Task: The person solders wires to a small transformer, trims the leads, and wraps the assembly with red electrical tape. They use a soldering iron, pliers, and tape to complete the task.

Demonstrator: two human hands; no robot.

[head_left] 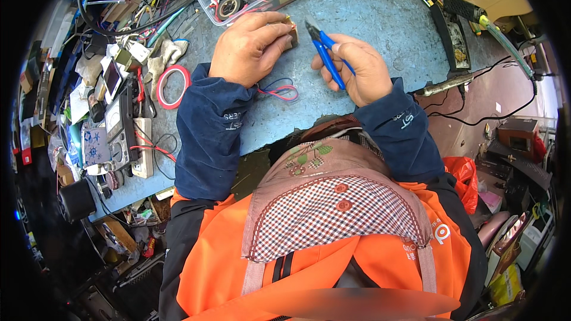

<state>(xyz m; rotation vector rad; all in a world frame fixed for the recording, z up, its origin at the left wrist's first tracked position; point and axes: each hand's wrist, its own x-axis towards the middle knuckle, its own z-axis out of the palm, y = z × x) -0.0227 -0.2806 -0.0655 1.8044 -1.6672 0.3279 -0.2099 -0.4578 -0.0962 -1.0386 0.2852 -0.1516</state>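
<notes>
My left hand (250, 47) is closed around a small boxy part (292, 33) on the blue bench, and only a brownish end with some yellow and red shows past the fingers. A pair of blue-handled side cutters (328, 59) sits in my right hand (360, 71). Their dark jaws point up and left, a short gap from the small part. Whether the jaws are fully closed is hard to see. Thin red and blue wires (279, 90) lie looped on the bench just below my left hand.
A clear plastic box (208, 0) of parts stands beyond my left hand. At left are a red tape roll (173, 87), a meter (119, 125) and heaped clutter. A soldering iron-like tool (505, 41) on a cord and a dark tray (447, 35) lie at right.
</notes>
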